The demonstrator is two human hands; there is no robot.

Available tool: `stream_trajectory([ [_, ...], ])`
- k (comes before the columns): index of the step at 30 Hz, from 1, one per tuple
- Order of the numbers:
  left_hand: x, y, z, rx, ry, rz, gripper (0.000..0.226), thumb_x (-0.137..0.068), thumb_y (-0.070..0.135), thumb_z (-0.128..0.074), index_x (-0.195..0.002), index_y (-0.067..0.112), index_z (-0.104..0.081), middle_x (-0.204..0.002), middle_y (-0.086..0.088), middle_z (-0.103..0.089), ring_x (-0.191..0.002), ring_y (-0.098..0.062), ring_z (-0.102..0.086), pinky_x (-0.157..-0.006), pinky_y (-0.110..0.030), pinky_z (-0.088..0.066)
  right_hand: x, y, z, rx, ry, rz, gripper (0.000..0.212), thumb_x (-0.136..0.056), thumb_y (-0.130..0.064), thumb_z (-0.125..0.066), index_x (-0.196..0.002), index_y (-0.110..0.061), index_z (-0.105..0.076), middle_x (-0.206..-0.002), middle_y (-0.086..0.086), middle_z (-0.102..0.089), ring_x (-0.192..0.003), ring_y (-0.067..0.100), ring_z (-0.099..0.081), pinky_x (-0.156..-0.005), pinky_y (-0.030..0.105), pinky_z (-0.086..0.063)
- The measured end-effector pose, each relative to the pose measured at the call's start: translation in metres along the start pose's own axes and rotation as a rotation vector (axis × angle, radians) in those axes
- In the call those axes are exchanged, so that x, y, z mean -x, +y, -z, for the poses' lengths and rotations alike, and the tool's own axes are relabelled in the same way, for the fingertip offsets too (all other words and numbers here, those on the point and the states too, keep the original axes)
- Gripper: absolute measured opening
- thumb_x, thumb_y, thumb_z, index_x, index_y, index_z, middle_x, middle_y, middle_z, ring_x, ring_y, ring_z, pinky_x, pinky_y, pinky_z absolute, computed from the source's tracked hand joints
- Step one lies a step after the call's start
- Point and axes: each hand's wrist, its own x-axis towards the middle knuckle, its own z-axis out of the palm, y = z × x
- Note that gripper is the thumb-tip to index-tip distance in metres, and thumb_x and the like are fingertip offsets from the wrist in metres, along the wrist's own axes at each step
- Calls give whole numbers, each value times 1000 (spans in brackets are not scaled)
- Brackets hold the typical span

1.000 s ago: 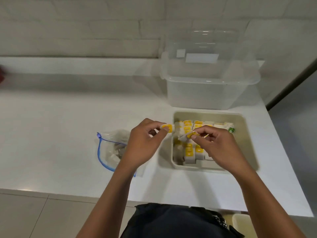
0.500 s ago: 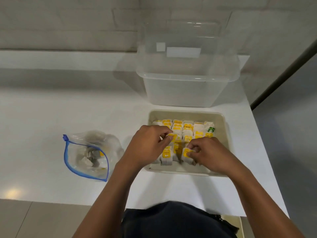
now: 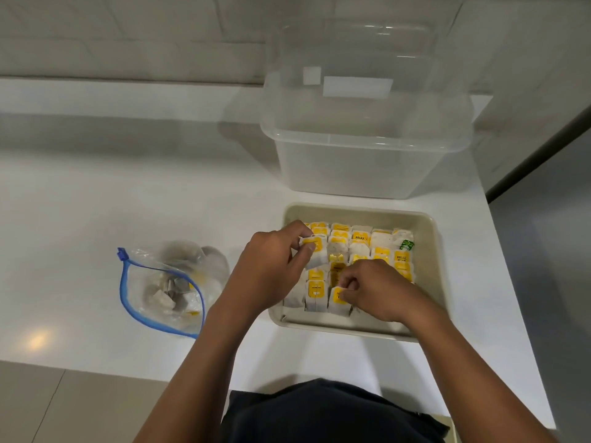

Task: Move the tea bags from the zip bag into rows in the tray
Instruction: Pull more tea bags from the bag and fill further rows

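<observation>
One second before, both hands were raised over the left edge of the tray [image 3: 436, 257], each one with a tea bag between the fingertips. At this moment both had gone down into the tray. The right hand [image 3: 380, 290] had lowered its bag to the front row: its fingers were curled and pinched the top of a yellow-tagged tea bag [image 3: 338, 298], which stood upright just beside the others in that row. I judged this bag as almost placed, only the release was left. The left hand [image 3: 271, 266] had moved from outside the tray rim to above the left column, and its thumb and fingers pinched another tea bag [image 3: 315, 251], which was held up over the bags already standing there and not yet set down.

The rows [image 3: 361, 247] filled most of the tray, with some bare floor at the right side and along the near wall. The zip bag [image 3: 166, 286] lay open on the white table [image 3: 96, 203], well apart to the left of the tray, and several tea bags were visible inside it, so the task was far along but not complete. Behind the tray stood a clear plastic box [image 3: 364, 161], not touched by any hand.

Next, the left bag needed a free place in the front of a column, I think.
</observation>
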Motion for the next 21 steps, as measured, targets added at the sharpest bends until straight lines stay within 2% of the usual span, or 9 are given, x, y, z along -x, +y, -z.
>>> stream_trajectory([
  [3, 0, -1, -1, 0, 1, 3, 10, -97, 33, -62, -102, 26, -66, -58, 20, -53, -55, -6, -50, -56, -25, -40, -5, 1, -3, 40, 53, -23, 18, -86, -25, -67, -71, -31, -60, -73, -13, -63, -81, 14, -63, -72, 33, -55],
  [5, 0, 0, -1, 8, -2, -6, 7, -95, 32, -64, -99, 26, -67, -68, 29, -56, -61, -4, -53, -55, -17, -36, -7, 2, -4, 57, 61, -24, 10, -86, -27, -67, -78, -29, -63, -78, -12, -65, -83, 14, -62, -72, 33, -54],
  [7, -1, -1, -1, 5, 3, -29, 6, -94, 30, -67, -98, 26, -69, -72, 24, -56, -66, -2, -54, -59, -14, -35, -8, 3, -5, 71, 79, -17, 8, -86, -29, -67, -80, -28, -63, -79, -12, -65, -82, 13, -61, -71, 32, -53],
  [11, -2, -3, -3, -3, -10, -53, 8, -91, 29, -71, -97, 26, -71, -83, 16, -58, -71, -2, -55, -64, -15, -42, -8, 3, -5, 71, 93, -18, 11, -87, -31, -68, -79, -30, -60, -79, -12, -64, -82, 14, -60, -68, 31, -50],
  [14, -1, -3, -5, 11, -47, -45, 10, -89, 31, -73, -97, 25, -75, -77, 19, -57, -68, 1, -54, -64, -18, -43, -4, 1, -2, 56, 112, -7, 9, -88, -34, -68, -83, -30, -61, -83, -13, -65, -85, 13, -60, -69, 30, -49],
  [16, -1, -2, -8, 30, -76, -36, 9, -88, 33, -74, -95, 27, -75, -73, 21, -57, -65, 1, -54, -62, -19, -43, 1, 1, 1, 50, 147, 5, 6, -90, -35, -66, -93, -31, -64, -90, -13, -66, -89, 13, -61, -71, 31, -51],
  [18, -2, -1, -10, 53, -102, -36, 7, -88, 34, -74, -92, 28, -75, -70, 21, -58, -65, -1, -55, -61, -21, -43, 6, 3, 5, 24, 234, 33, 13, -95, -28, -60, -106, -33, -63, -97, -14, -67, -89, 12, -61, -72, 31, -52],
  [21, -3, 3, -14, 77, -151, -62, 7, -89, 36, -72, -90, 30, -74, -70, 21, -59, -66, -2, -56, -63, -26, -46, 16, 3, 14, -116, 322, 61, 34, -91, -15, -57, -116, -38, -58, -105, -19, -66, -74, 0, -57, -68, 23, -48],
])
